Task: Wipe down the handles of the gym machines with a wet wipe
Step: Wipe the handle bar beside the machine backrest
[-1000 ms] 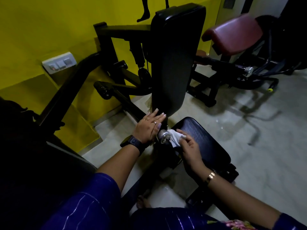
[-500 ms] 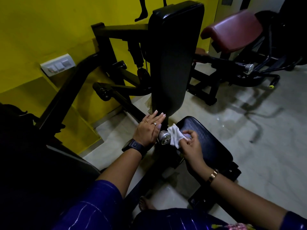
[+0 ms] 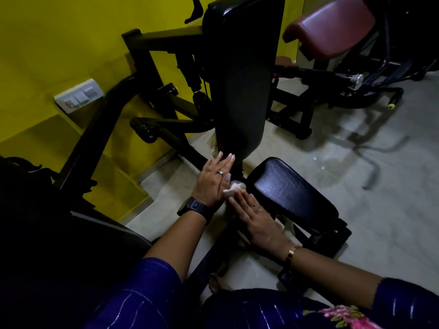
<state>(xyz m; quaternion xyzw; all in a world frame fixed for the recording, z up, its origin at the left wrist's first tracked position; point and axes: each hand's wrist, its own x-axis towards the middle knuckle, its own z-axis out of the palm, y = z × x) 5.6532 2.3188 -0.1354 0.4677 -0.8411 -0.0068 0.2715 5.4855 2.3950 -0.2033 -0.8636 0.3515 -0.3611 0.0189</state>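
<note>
Yellow wall (image 3: 47,43) filled the left of the head view, with a white switch plate (image 3: 79,95) mounted on it. Lighting was dim. A black machine frame (image 3: 152,67) stood against the wall, and its upright back pad (image 3: 244,79) was at centre.

Left hand (image 3: 215,179): flat, fingers straight, resting against the post at the foot of the back pad. It held nothing. Dark watch (image 3: 194,206) on that wrist.

Wet wipe (image 3: 234,188): a small white bunch between the two hands, just right of the left hand's little finger. It lay over a small rounded part at the joint where the back pad meets the seat. I could not tell exactly what that part was, since the wipe covered most of it.

Right hand (image 3: 254,212): fingers extended, not curled. The fingertips pressed on the near edge of the wipe. I saw no pinch.

Seat pad (image 3: 292,188) lay just right of both hands. A maroon pad (image 3: 332,27) on a second machine stood well apart, upper right, over a pale tiled floor (image 3: 380,186).

Handling notes (my judgement):
- The wipe looked light, limp and damp. It should mould to a rounded part but bunch or skate under flat pressure.
- Best hold is probably to fold it over the fingertip pads, thumb opposite, and wrap the part.
- The machine looked heavy and fixed, so bracing against it seemed safe.
</note>
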